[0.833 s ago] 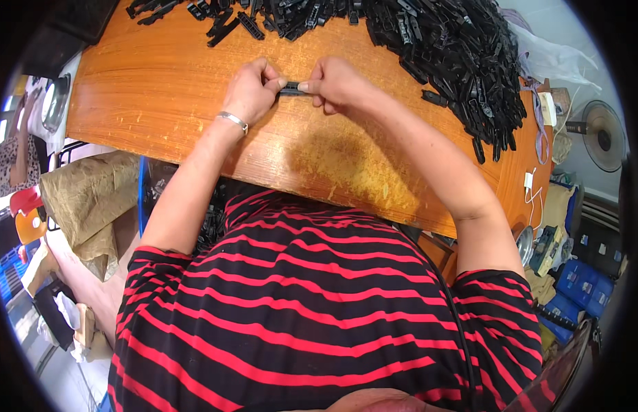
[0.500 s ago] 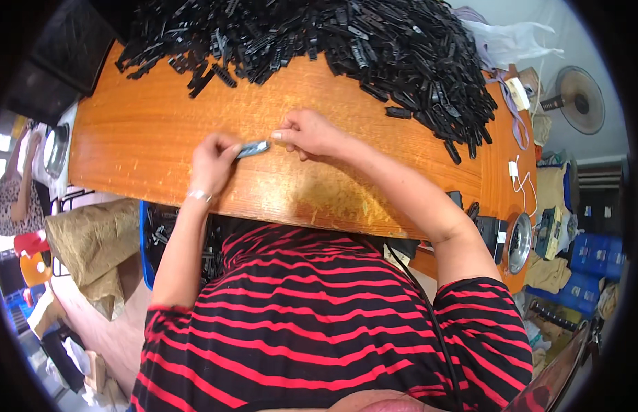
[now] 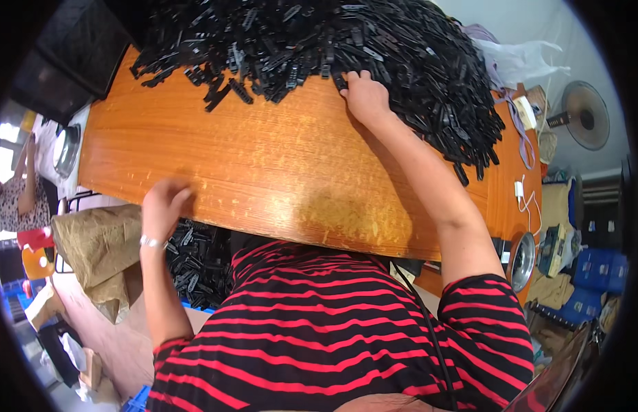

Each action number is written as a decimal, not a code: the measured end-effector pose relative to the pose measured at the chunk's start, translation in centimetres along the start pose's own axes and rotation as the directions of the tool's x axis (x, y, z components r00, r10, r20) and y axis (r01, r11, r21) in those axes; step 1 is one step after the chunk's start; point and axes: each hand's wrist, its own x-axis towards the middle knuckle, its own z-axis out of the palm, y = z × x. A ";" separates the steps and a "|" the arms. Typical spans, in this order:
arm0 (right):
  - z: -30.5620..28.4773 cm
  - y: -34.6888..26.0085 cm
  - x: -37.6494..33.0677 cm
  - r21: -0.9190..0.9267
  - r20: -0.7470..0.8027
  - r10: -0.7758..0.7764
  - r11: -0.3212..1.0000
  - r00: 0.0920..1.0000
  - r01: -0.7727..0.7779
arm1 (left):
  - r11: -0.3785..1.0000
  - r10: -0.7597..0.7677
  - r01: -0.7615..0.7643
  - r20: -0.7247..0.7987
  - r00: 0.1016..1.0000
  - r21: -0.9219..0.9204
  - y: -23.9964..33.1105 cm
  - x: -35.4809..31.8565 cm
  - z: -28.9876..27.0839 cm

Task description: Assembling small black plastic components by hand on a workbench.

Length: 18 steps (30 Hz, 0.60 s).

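Head view: a heap of black plastic parts point(image 3: 415, 75) spreads across the far side of the wooden table point(image 3: 264, 158), from 11 to 2 o'clock. At nearly 1 o'clock, the right hand point(image 3: 367, 98) touches its near edge, fingers part-curled; whether they grip a part I cannot tell. At 9 o'clock the left hand point(image 3: 164, 206), blurred, is parted between thumb and fingers, nothing visible within, by the table edge. A blue-rimmed bin point(image 3: 199, 308) of similar parts lies toward 8, a metal bowl point(image 3: 523, 262) toward 4.
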 end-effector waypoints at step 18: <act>-2.5 -3.6 -4.1 0.557 -0.195 -0.096 0.808 0.976 0.191 | 0.761 0.555 -0.491 -0.033 0.831 0.423 8.4 16.4 8.7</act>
